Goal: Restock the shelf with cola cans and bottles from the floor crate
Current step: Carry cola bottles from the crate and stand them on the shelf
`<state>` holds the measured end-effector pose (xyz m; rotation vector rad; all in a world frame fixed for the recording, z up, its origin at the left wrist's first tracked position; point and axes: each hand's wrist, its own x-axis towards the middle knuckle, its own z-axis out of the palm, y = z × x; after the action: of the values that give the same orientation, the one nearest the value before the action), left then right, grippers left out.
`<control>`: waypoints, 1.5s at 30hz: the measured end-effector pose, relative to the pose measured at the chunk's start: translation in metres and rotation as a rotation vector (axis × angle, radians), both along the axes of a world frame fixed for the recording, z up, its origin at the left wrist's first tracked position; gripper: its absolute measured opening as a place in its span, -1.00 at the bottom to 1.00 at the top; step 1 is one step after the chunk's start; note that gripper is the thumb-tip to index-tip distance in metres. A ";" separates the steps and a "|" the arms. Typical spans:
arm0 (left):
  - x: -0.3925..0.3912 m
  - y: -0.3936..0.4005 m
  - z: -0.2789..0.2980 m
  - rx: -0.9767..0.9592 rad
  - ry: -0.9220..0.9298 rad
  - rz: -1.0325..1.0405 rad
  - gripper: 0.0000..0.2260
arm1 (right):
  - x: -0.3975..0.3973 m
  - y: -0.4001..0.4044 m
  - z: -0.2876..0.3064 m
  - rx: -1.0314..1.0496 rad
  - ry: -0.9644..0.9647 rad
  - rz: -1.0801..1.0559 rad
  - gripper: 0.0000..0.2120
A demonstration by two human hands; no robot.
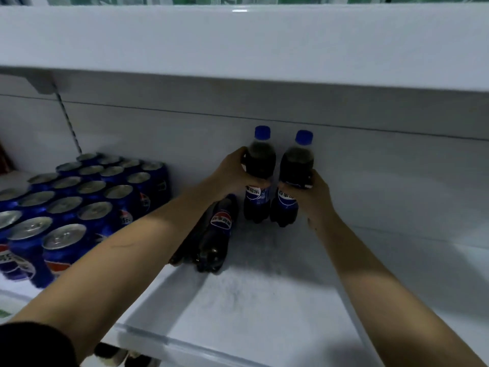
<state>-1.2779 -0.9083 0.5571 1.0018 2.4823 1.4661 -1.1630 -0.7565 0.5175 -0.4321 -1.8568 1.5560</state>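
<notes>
We see the left hand [232, 172] wrapped around one upright bottle [258, 178] and the right hand [308, 193] around another bottle [292, 186], both standing side by side on the shelf [264, 300], near the cans [79, 205].

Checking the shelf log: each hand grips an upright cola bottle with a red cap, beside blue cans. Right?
Not quite: the head view shows blue caps, not red. The left hand and right hand each grip an upright dark plastic cola bottle, beside blue aluminium cans.
</notes>
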 end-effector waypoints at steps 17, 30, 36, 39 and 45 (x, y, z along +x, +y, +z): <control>-0.039 0.010 -0.030 0.035 0.005 -0.095 -0.22 | -0.034 0.002 -0.029 0.155 -0.029 -0.113 -0.34; -0.087 -0.084 -0.060 -0.272 -0.097 0.111 -0.54 | -0.012 -0.096 -0.051 0.282 -0.296 -0.088 -0.80; -0.061 -0.091 -0.086 -0.197 -0.114 0.061 -0.90 | -0.012 -0.126 -0.052 0.321 -0.555 0.119 -0.58; -0.059 -0.079 -0.087 -0.217 -0.100 0.008 -0.82 | -0.011 -0.129 -0.053 0.299 -0.552 0.091 -0.54; -0.058 -0.072 -0.094 -0.055 -0.243 0.061 -0.79 | -0.006 -0.134 -0.051 0.261 -0.537 0.070 -0.56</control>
<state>-1.3360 -0.9803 0.4633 0.6980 2.3822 1.4320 -1.1693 -0.8903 0.4661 -0.7206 -2.4677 1.2937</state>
